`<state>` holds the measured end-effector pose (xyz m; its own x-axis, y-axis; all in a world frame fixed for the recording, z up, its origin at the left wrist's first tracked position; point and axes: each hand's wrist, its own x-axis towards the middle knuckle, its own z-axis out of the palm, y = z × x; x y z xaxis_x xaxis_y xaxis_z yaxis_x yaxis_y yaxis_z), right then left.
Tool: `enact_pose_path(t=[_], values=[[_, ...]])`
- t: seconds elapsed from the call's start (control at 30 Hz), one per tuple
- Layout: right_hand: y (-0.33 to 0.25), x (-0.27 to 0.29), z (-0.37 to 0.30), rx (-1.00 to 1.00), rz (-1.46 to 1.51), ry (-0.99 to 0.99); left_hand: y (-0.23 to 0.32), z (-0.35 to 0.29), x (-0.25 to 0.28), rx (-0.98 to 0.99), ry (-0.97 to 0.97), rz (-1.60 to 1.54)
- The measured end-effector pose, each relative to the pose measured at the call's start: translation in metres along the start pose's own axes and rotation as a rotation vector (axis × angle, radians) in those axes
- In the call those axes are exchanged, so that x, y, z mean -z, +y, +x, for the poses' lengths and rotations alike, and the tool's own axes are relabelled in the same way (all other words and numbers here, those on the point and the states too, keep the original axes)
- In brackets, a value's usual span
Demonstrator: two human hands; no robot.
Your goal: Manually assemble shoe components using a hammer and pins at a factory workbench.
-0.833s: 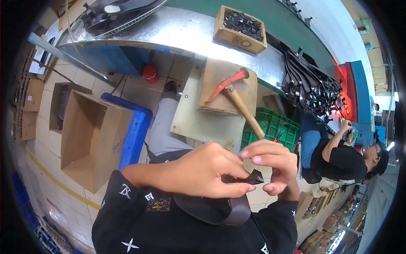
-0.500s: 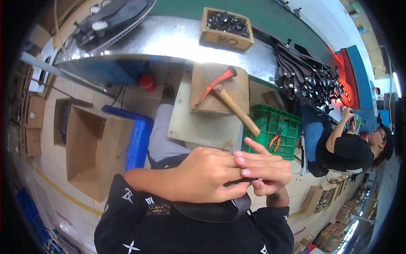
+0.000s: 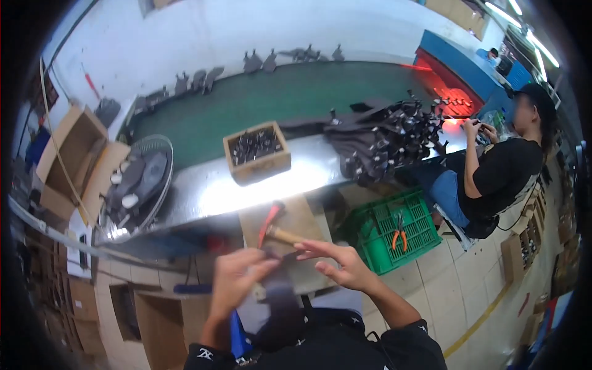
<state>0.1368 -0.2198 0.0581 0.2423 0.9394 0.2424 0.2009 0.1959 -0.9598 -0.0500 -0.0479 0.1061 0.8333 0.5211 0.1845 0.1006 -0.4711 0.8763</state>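
My left hand, smeared by motion, pinches a dark flat strap near its upper end. The strap hangs down in front of my body and is blurred. My right hand is beside that end, its thumb and fingers apart; whether a fingertip touches the strap I cannot tell. Just beyond my hands lies a hammer with a red head and a wooden handle, resting on a brown block.
A metal-edged bench with a green belt carries a wooden box of small dark parts, a pile of dark straps and a basket of dark pieces. Right are a green crate with orange-handled pliers and a seated person.
The view has tilted up towards the bench and wall. My hands, earlier together over the dark strap, have come apart, and the strap now hangs from my left hand.
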Motion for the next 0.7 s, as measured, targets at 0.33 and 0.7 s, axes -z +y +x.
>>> enact_pose_path(t=[0.33, 0.7], values=[[0.012, 0.191, 0.069, 0.133, -0.554, 0.778, -0.147, 0.045, 0.315, -0.139, 1.227, 0.142], [0.068, 0.253, 0.301, -0.165, -1.166, 0.467, -0.259, -0.012, 0.244, 0.564, 1.365, 1.108]])
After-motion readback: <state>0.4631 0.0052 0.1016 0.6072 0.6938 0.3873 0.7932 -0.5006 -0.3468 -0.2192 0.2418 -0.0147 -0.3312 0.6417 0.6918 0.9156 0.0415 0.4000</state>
